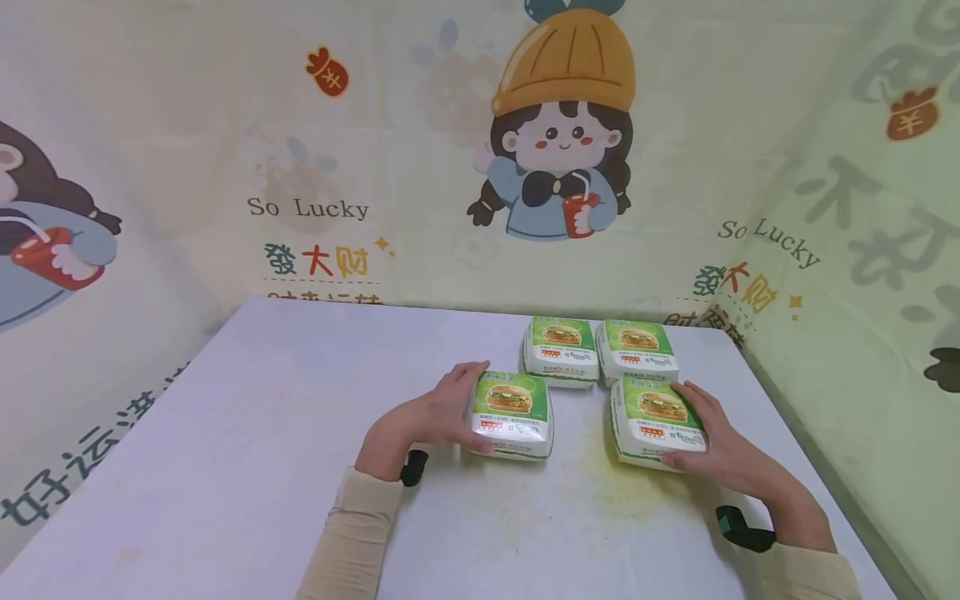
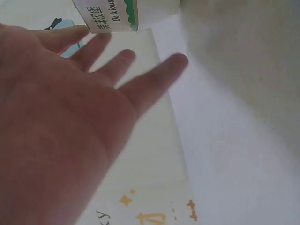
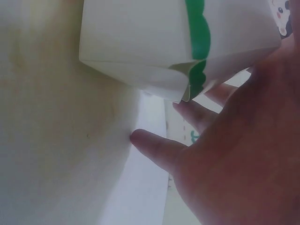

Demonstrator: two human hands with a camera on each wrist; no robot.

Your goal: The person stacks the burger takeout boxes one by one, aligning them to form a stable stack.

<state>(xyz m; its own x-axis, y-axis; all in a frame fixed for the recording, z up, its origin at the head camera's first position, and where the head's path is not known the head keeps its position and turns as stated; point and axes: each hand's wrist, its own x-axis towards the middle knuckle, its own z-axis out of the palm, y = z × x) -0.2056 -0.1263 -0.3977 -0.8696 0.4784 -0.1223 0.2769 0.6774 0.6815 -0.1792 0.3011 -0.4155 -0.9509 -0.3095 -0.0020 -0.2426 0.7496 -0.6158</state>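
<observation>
My left hand (image 1: 442, 410) holds a white and green hamburger box (image 1: 512, 415) by its left side, thumb at the front corner and fingers at the back corner. In the left wrist view, the other fingers (image 2: 154, 79) spread out below the box's printed side (image 2: 112, 16). On the right, my right hand (image 1: 723, 446) grips a matching hamburger box (image 1: 658, 421), thumb along the front and fingers at the back right corner. This box sits slightly turned. Its folded white side and green scalloped band (image 3: 199, 37) fill the top of the right wrist view.
Two more hamburger boxes, a back left one (image 1: 561, 350) and a back right one (image 1: 637, 348), stand side by side near the far edge of the white table (image 1: 225, 467). A printed cloth (image 1: 420, 167) hangs behind and along the sides. Yellowish stains mark the tabletop.
</observation>
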